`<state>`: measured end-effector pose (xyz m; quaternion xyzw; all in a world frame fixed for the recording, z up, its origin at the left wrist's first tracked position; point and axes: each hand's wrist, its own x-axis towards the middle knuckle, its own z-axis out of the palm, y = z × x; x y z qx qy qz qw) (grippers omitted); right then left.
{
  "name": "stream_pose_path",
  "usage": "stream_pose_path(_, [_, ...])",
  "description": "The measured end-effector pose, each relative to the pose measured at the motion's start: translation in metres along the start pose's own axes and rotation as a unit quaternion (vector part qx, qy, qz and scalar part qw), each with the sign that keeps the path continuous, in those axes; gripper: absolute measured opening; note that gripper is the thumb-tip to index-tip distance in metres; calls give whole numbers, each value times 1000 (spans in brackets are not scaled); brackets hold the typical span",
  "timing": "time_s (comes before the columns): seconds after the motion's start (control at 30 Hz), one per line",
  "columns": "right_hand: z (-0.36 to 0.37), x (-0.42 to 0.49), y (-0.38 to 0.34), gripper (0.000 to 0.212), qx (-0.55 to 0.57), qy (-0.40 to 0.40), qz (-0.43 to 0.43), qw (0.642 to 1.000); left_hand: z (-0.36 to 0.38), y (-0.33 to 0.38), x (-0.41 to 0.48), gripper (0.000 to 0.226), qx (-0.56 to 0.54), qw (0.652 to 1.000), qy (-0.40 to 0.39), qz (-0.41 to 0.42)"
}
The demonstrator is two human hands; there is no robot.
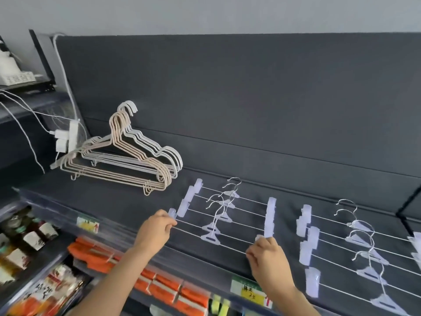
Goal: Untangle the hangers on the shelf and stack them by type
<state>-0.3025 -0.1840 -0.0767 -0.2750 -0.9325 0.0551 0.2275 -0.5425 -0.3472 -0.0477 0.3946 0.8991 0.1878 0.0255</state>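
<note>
On the dark shelf [118, 199] lie several clear clip hangers [224, 215] in a row in the middle. My left hand [156, 229] pinches the left clip end of the nearest one. My right hand [266, 254] pinches its right end near a clear clip [258, 238]. A second row of clear clip hangers [355, 245] lies to the right. At the back left a stack of beige hangers [127, 165] leans on a stack of white hangers [157, 149], against the back panel.
A white power strip with plugs and cables [68, 137] hangs at the left by the hanger stacks. Below the shelf edge sit orange packets [159, 283], bottles [25, 233] and price labels [248, 290]. A white basket [13, 76] stands on a higher shelf at far left.
</note>
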Motion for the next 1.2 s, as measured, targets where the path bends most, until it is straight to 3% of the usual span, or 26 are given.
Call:
stream_pose_path(0.43, [-9, -6, -2, 27, 6, -21, 45, 999, 8, 1, 3, 25, 14, 999, -11, 26])
stream_pose_path(0.77, [-14, -13, -3, 33, -24, -28, 36, 999, 10, 21, -8, 28, 47, 998, 25, 27])
stream_pose_path(1.2, [-52, -47, 30, 37, 11, 52, 10, 999, 15, 103, -37, 33, -8, 993, 27, 115])
